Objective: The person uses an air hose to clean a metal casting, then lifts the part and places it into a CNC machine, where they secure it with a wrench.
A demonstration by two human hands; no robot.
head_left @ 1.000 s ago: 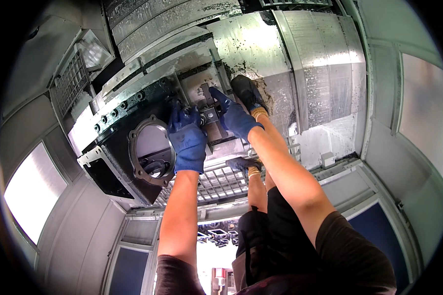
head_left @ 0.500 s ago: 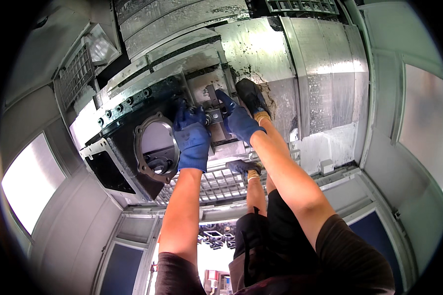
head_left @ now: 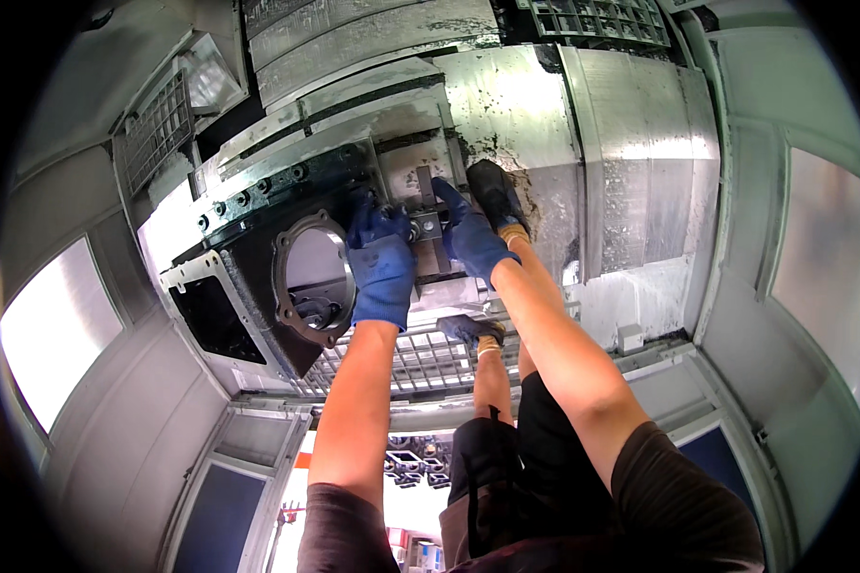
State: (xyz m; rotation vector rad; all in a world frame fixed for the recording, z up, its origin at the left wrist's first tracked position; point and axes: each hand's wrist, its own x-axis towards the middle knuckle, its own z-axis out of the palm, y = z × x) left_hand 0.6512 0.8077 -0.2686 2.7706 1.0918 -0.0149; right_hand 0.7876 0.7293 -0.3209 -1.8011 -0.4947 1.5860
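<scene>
My left hand (head_left: 382,272), in a blue work glove, reaches in between a dark metal casting and a small steel clamp block (head_left: 428,226). Its fingers curl beside a round bolt-like part (head_left: 414,230) on that block; what they hold, if anything, is hidden. On the block's other side, my right hand (head_left: 476,241), also gloved in blue, lies with fingers stretched forward along a flat upright metal bar (head_left: 425,186). The dark casting (head_left: 248,296) has a round flanged opening (head_left: 284,282) facing up and stands just left of my left hand.
My dark shoes stand close by, one (head_left: 495,191) on the metal deck beside my right hand, the other (head_left: 470,329) by a metal grating (head_left: 401,363). Sloped steel covers (head_left: 640,162) lie to the right. Grey enclosure walls (head_left: 803,267) with windows surround me.
The whole view has shifted slightly, so the casting and clamp block appear a little lower and further right. Both hands keep nearly the same places around the block.
</scene>
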